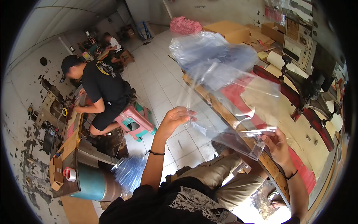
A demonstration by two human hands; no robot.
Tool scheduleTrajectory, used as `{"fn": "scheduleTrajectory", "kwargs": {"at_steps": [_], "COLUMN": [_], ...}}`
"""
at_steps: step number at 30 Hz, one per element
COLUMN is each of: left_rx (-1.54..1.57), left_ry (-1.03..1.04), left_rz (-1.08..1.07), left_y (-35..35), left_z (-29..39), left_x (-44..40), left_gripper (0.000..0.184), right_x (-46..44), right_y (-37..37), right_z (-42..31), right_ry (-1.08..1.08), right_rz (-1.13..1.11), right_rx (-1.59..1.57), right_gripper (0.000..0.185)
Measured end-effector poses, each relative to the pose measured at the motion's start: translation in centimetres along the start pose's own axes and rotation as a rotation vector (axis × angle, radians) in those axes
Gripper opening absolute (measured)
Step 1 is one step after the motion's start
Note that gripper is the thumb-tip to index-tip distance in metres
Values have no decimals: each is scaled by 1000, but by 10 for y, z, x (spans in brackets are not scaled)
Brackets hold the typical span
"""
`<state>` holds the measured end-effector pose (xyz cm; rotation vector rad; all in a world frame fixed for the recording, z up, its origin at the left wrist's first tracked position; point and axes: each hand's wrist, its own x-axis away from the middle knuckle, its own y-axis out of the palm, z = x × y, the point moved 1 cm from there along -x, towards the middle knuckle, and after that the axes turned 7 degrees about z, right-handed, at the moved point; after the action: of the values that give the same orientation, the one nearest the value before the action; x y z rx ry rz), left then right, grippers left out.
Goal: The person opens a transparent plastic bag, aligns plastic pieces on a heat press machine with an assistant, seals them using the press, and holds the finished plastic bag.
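A clear plastic sheet (257, 99), perhaps a bag, is stretched in the air between my hands above the table's wooden edge. My left hand (176, 118) pinches its left side, fingers closed on the film. At the lower right corner, my right hand (276, 146) grips the same plastic between thumb and fingers. Behind it lies a pile of bluish clear plastic sheets (212, 50) on the far end of the table (298, 130). Through the held film I see the red and cream table surface.
A dark red machine bar with clamps (298, 100) stands at the right of the table. Cardboard boxes (227, 30) and a pink bundle (184, 25) are at the back. To the left, a person (106, 82) sits on a pink and green stool (136, 119). Plastic sheets (128, 171) lie low at left.
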<state>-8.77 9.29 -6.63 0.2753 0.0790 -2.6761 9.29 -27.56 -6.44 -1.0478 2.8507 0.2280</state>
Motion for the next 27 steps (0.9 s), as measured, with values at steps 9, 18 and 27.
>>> {"fn": "scheduleTrajectory", "kwargs": {"at_steps": [9, 18, 27], "left_rx": [21, 160, 275], "left_ry": [172, -344, -50], "left_rz": [178, -179, 195], "left_y": [28, 47, 53], "left_z": [26, -3, 9], "left_x": [-24, -12, -16], "left_gripper": [42, 69, 51], "right_x": [-1, -7, -1], "right_y": [-6, -25, -10], "right_z": [-29, 2, -16], "right_ry": [-674, -298, 190], "right_rz": [248, 272, -233], "right_rx": [542, 683, -106], "right_gripper": [31, 44, 77]}}
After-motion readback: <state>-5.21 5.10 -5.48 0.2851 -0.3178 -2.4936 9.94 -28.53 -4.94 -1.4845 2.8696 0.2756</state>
